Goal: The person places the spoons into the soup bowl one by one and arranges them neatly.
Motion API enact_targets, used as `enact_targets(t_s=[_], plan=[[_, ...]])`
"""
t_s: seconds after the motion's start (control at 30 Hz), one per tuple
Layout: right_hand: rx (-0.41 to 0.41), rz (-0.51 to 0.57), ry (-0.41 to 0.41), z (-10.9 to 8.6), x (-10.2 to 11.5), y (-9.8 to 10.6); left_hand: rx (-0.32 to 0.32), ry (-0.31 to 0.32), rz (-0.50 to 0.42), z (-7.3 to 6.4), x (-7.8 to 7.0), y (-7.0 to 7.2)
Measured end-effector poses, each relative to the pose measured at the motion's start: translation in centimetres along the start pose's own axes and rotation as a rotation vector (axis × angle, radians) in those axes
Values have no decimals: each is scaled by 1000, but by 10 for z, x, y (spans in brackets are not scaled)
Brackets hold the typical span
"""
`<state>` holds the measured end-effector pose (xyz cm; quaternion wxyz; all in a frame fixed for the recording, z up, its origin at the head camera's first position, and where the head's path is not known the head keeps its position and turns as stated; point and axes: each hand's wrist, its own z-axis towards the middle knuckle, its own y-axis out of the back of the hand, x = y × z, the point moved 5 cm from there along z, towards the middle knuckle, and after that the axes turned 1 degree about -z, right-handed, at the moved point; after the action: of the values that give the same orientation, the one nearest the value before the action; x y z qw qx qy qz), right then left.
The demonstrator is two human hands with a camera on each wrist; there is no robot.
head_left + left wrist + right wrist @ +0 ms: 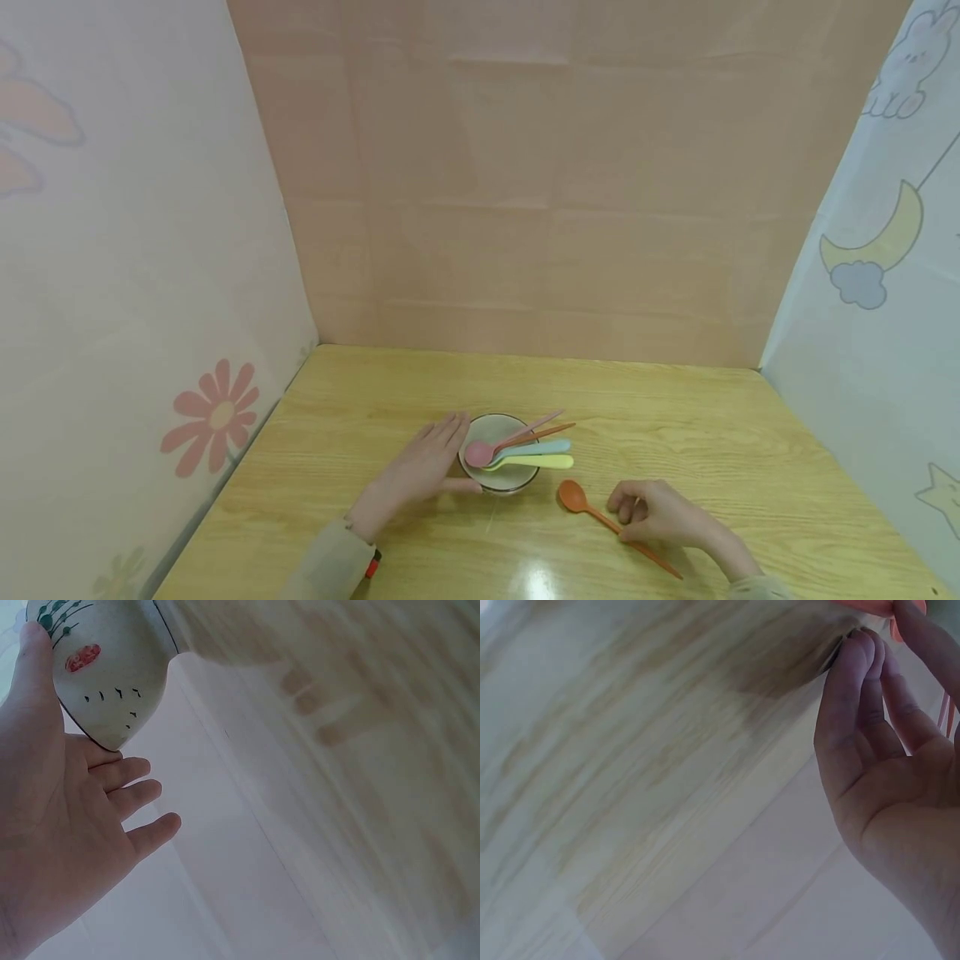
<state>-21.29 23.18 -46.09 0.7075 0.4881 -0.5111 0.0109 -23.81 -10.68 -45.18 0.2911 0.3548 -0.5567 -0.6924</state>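
My left hand rests against the left side of a round bowl, thumb near its front rim and fingers along the far side. In the left wrist view the bowl shows green and red painted marks. Inside it lean several spoons: a pink spoon, an orange one, a light blue one and a yellow one. Right of the bowl, an orange spoon lies on the table. My right hand touches its handle with the thumb; the loosely bent fingers stand apart from it.
The wooden table reaches back to a plain pinkish wall covering. Patterned sheets hang at the left and right sides. A small red and black item shows by my left sleeve.
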Motion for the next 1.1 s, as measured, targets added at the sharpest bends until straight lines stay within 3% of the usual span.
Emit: enact_targets(t_s=[1.1], plan=[[-10,-20,-24,5,0,-5,7,3,8,3,3,-4]])
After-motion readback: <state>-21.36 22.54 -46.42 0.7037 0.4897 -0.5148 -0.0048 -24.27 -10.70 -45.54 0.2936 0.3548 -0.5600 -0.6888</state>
